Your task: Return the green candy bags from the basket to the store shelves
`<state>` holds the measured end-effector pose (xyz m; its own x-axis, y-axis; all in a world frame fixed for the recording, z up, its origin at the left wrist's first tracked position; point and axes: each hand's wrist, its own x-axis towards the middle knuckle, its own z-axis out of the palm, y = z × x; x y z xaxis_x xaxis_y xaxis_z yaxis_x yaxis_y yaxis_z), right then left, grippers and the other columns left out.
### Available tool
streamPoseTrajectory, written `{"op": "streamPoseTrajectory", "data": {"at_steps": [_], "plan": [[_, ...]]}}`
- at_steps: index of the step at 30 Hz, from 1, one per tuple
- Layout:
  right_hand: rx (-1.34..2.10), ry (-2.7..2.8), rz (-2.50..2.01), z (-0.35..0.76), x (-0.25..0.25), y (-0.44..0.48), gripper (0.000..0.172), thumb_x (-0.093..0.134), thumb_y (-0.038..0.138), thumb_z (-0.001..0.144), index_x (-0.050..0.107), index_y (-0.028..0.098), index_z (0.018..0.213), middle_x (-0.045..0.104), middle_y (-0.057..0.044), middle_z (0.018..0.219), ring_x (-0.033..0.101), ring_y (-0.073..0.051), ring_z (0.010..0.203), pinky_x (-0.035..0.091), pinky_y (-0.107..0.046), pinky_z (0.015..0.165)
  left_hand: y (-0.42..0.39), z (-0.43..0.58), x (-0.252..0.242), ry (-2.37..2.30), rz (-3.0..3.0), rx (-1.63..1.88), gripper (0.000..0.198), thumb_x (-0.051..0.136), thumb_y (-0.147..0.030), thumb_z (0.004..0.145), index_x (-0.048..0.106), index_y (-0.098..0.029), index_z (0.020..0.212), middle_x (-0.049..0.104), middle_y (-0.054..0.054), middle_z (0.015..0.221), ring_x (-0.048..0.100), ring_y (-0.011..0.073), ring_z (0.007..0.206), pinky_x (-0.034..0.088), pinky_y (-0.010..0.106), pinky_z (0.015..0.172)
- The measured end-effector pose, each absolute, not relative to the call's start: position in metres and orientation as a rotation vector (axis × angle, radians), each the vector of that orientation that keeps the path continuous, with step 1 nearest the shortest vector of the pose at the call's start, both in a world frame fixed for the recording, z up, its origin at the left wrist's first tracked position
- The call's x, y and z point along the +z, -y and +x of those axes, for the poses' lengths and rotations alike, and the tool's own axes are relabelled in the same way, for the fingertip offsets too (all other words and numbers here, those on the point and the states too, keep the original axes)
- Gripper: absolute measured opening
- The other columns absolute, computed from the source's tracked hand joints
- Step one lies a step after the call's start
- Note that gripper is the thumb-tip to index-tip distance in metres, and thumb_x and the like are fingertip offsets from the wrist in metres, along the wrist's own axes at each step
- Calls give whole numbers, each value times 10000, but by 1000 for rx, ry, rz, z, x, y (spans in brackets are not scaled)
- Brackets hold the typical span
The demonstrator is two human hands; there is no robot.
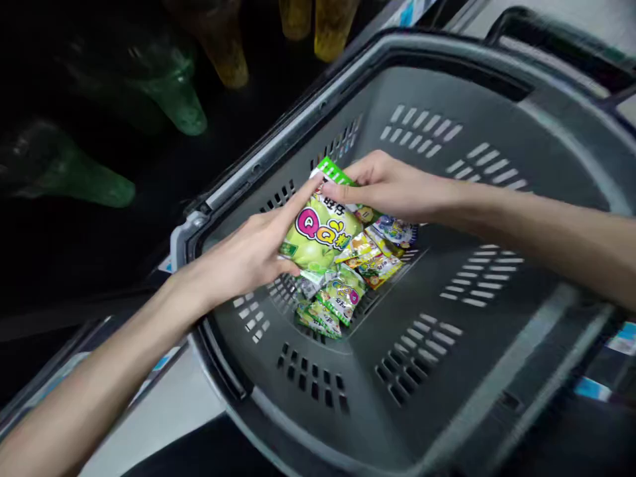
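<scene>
A green candy bag (322, 235) with pink "QQ" lettering is held over the floor of a grey shopping basket (447, 371). My left hand (248, 255) grips the bag's lower left side, with fingers closed around it. My right hand (385, 185) pinches the bag's top edge from the right. Under and beside the bag lie several small candy packets (348, 285) on the basket floor.
Green bottles (163, 93) and yellow bottles (318, 23) lie on a dark shelf at the upper left, outside the basket. The basket's black handle (556, 40) crosses the upper right. A shelf edge with price labels (591, 387) runs at the lower right.
</scene>
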<state>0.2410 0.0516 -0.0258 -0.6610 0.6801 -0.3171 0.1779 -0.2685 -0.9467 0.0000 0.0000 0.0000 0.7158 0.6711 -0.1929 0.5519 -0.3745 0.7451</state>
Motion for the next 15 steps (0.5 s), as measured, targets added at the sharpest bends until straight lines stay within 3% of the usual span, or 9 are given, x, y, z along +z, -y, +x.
{"op": "streamPoseTrajectory", "data": {"at_steps": [15], "plan": [[1944,1522,-1129,237,-22,-50,223,769,395,799,706,204,704,642,59,585,573,-68,531,538,-222,539,2,-2,2,-941,2122,187,994,629,-206,820,9,-238,1596,563,163,1394,642,283,1115,501,385,959]]}}
